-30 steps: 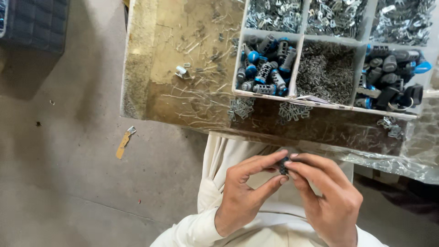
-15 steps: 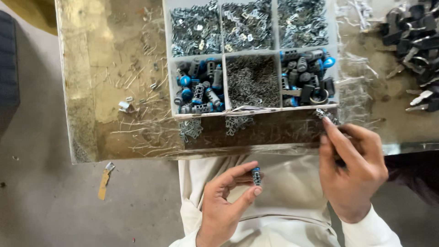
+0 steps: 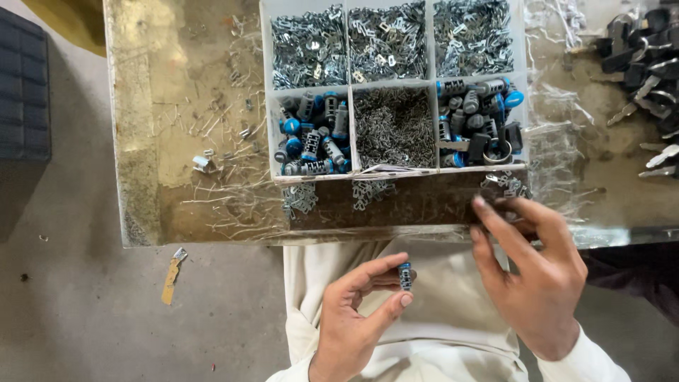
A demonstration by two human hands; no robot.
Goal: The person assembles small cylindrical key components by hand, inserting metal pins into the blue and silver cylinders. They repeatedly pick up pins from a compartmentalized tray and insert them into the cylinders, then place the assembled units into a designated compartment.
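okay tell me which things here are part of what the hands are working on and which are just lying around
In use: left hand pinching a small blue-capped cylinder; right hand at the loose metal clips; compartment tray.

Lying about: dark keys, paper scrap on the floor, stray metal piece.

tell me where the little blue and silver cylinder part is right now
In the head view it sits low and centre, pinched in the fingertips of the left hand as the small cylinder, over the person's lap just below the table edge.

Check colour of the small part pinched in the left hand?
Grey metal cylinder with a blue end, in the head view.
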